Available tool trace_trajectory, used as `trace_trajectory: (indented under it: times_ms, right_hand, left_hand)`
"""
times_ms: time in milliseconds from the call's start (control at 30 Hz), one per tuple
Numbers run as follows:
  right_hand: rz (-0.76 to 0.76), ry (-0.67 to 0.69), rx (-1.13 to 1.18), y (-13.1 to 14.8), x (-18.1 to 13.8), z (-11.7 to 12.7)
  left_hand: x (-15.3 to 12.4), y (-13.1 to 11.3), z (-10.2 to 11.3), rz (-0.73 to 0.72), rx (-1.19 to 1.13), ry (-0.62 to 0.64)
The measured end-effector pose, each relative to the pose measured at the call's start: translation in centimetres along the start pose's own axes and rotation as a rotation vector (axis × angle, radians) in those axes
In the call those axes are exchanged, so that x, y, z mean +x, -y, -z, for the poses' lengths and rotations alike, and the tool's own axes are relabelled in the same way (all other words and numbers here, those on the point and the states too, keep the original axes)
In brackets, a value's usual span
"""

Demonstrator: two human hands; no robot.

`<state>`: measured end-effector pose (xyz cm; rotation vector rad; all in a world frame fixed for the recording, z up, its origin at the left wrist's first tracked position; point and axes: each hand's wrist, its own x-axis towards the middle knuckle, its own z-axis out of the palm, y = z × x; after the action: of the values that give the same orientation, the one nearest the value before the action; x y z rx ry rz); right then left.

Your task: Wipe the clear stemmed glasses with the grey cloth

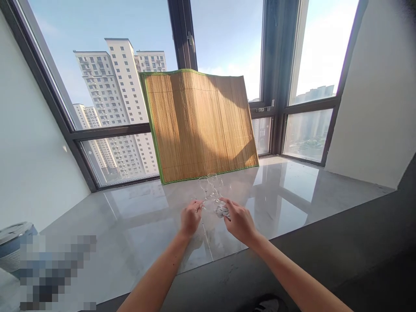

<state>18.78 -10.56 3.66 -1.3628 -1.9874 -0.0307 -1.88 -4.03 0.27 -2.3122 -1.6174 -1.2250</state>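
Several thin, clear glasses stand close together on the glossy grey sill, their outlines faint against it. The left glass has a curved shape, and my left hand pinches near its base. Just right of it stands another clear glass, behind the gap between my hands. My right hand has its index finger forward and its thumb below, around a clear, shiny object whose kind I cannot make out. Behind the glasses, a bamboo mat with green edging leans upright against the window.
The tiled sill ends at a front edge below my wrists. Dark-framed windows surround it, with white walls at both sides. At the lower left sits a bluish-grey container beside a blurred patch.
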Motion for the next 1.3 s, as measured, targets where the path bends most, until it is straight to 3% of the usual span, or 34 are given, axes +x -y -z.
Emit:
trace_trajectory:
  times_ms: [167,333,433,533,633,700,800,933,1000,1100,1167,1233,1300]
  right_hand:
    - [-0.054,-0.123,0.005,0.3,0.8,0.1]
    - [-0.078,0.053,0.059,1.2,1.3,-0.6]
    - [-0.116,0.037,0.291,1.6,1.6,-1.0]
    - [-0.184,0.018,0.694,2.0,2.2,-0.5]
    - [-0.226,-0.057,0.942,2.2,2.6,0.9]
    - [-0.221,-0.201,0.879,2.2,2.5,1.9]
    - [-0.210,-0.338,0.595,1.9,2.0,2.7]
    - [-0.183,-0.239,0.298,1.2,0.5,1.1]
    - [-0.161,-0.160,0.309,1.1,-0.2,-0.7]
    - [-0.182,-0.041,0.631,1.6,-0.9,-2.9]
    - [-0.210,-0.025,0.864,2.2,-0.9,-3.0]
    - [-0.210,-0.110,0.960,2.3,-0.6,-1.7]
    - [-0.196,-0.284,0.893,1.8,-0.1,0.3]
  left_hand:
    - [0.0,0.0,0.1,0.006,0.070,0.003]
    - [-0.1,-0.3,0.1,-0.012,-0.009,0.050]
    - [-0.1,-0.2,0.1,-0.041,-0.120,0.074]
    - [0.0,-0.2,-0.2,-0.048,-0.274,0.065]
    - [0.1,-0.3,-0.9,0.040,-0.472,0.063]
    - [0.3,-0.6,-1.1,0.153,-0.651,0.101]
    - [0.5,-0.9,-0.7,0.334,-1.035,0.246]
    - [0.6,-0.9,0.5,0.585,-1.563,0.308]
    - [0.5,-1.0,0.8,0.652,-1.708,0.309]
    - [0.4,-1.3,0.7,0.667,-1.761,0.351]
    - [0.5,-1.4,0.3,0.660,-1.731,0.342]
    - [0.7,-1.3,-0.1,0.635,-1.656,0.312]
    - [0.9,-1.1,-0.7,0.585,-1.500,0.304]
